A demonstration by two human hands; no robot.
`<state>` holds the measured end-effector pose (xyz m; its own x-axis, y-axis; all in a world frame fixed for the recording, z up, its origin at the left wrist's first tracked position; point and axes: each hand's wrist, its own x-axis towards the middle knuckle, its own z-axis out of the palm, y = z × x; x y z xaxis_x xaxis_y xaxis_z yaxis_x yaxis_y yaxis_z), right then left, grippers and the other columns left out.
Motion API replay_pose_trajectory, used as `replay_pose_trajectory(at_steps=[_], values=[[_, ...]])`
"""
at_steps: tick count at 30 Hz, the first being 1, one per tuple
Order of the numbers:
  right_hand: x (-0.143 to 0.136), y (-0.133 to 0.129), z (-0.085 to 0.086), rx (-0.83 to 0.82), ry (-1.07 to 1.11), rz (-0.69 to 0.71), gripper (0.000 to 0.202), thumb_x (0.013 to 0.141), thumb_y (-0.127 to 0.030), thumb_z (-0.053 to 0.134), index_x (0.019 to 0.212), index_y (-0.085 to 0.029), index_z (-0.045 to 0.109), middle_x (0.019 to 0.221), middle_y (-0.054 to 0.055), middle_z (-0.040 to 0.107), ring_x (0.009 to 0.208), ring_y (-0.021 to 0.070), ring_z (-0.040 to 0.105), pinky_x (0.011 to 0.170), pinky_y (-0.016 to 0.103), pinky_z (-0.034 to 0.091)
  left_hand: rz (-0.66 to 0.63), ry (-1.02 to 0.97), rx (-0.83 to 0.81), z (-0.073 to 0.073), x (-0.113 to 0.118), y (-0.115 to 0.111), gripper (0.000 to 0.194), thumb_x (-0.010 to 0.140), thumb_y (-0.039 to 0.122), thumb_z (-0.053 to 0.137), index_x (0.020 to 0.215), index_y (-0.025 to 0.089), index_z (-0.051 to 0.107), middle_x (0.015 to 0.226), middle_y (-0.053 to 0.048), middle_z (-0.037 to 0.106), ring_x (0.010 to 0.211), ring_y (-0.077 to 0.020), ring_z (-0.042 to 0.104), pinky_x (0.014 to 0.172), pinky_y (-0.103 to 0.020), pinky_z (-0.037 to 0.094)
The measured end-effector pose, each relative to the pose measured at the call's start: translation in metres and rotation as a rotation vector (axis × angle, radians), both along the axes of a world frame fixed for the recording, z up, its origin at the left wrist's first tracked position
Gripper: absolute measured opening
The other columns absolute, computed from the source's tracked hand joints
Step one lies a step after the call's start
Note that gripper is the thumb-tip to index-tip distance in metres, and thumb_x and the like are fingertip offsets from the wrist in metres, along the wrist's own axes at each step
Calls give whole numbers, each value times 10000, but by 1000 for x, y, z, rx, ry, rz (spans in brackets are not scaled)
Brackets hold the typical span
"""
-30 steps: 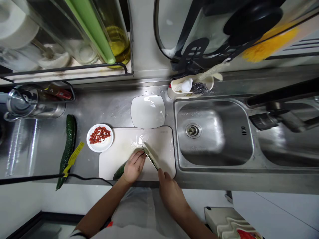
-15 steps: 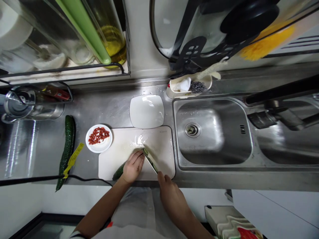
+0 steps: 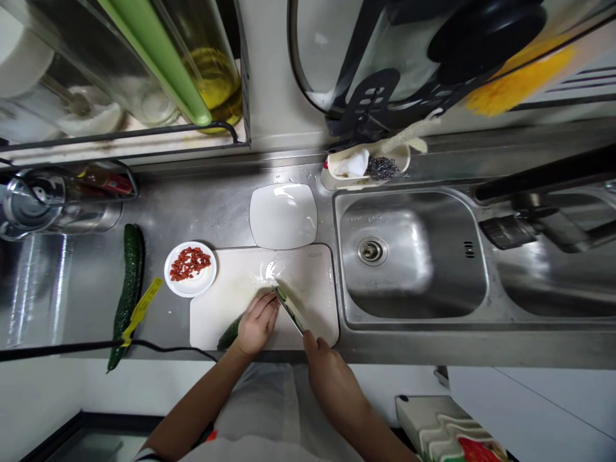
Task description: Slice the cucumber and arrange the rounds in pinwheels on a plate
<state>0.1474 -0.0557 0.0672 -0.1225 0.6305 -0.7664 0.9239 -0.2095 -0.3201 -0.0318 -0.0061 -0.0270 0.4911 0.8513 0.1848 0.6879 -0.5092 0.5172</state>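
Note:
My left hand [image 3: 256,323] presses a dark green cucumber [image 3: 230,334] down on the white cutting board [image 3: 221,276]. Its fingers are curled over the cucumber, hiding much of it. In my right hand [image 3: 332,378] is the handle of a knife [image 3: 290,312], whose blade slants across the board right beside my left fingertips. Bits of cut cucumber [image 3: 281,294] show along the blade, partly hidden by it. A square white plate [image 3: 283,216] sits at the board's back edge.
A white dish [image 3: 208,280] of small red pieces overlaps the board's left corner. Farther left lies another cucumber [image 3: 129,276], near a black cable [image 3: 158,346] with a yellow tag [image 3: 143,310]. A steel sink [image 3: 418,301] is at right, with a scrubber holder [image 3: 346,181] behind.
Almost nothing differs. Both hands, the cucumber and the knife stay in nearly the same place, with only a very slight shift of the knife hand and the view.

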Motion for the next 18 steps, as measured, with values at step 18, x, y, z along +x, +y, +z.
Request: replay_pose_trajectory(at_steps=[18], values=[[-7,14,-9,-4,5,44,449,838,4,248,1132,-165,542,904,95,633,801,208,656,632,266,460,-5,-1,-13,-5,-2,-2,284,872,121,504,1142,165,584,1093,-85,660,1102,-202,587,978,-399,502]])
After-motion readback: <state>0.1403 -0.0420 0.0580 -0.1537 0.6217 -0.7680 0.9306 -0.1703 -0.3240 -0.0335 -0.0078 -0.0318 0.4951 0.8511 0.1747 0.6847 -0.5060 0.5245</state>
